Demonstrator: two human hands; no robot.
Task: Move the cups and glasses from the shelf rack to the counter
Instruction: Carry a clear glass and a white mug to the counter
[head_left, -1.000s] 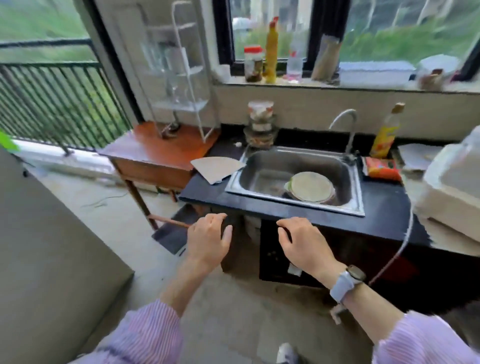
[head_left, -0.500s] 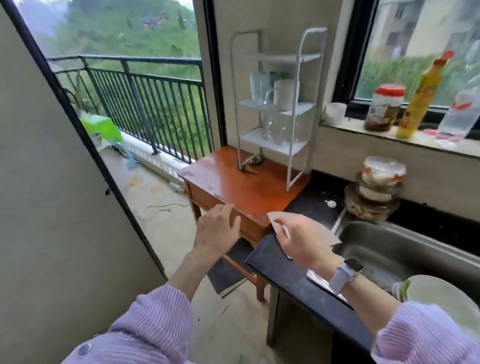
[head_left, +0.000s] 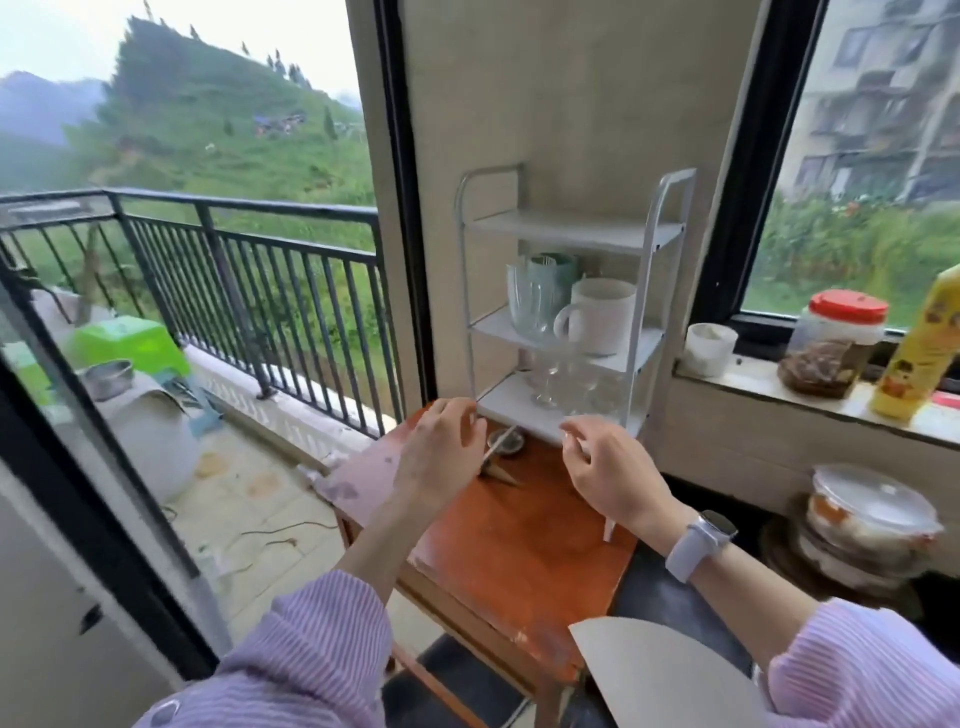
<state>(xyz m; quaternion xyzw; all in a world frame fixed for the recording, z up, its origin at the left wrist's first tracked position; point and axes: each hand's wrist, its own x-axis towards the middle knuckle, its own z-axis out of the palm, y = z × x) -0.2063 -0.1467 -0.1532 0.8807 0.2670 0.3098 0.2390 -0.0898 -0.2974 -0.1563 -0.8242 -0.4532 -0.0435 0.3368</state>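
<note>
Shelf rack (head_left: 563, 312), white, three tiers, stands at the back of a red-brown wooden tabletop (head_left: 511, 545), hard against the wall between the balcony door frame and the window sill. Top tier bare. Middle tier: ribbed clear glass (head_left: 531, 299) at the front left, green cup (head_left: 558, 267) behind it, white mug (head_left: 600, 317) to the right with its handle facing left. Bottom tier: clear stemmed glasses (head_left: 566, 387), crowded together, count unclear.

Left hand (head_left: 441, 457) hovers just off the bottom tier's front-left corner, fingers loosely curled, grip released, nothing in it. Right hand (head_left: 605, 467) hangs before the same tier's front edge, right of centre, fingers lightly bent, grip likewise released. Both hands are near the rack; whether the left fingertips touch the post I cannot tell.

Open wood lies in front of the rack under both wrists. A small dark dish (head_left: 506, 441) and a thin stick sit beneath the bottom tier. Dark counter (head_left: 670, 597) abuts the wooden top's right edge, with a pale flat board (head_left: 660, 670) lying on it.
</note>
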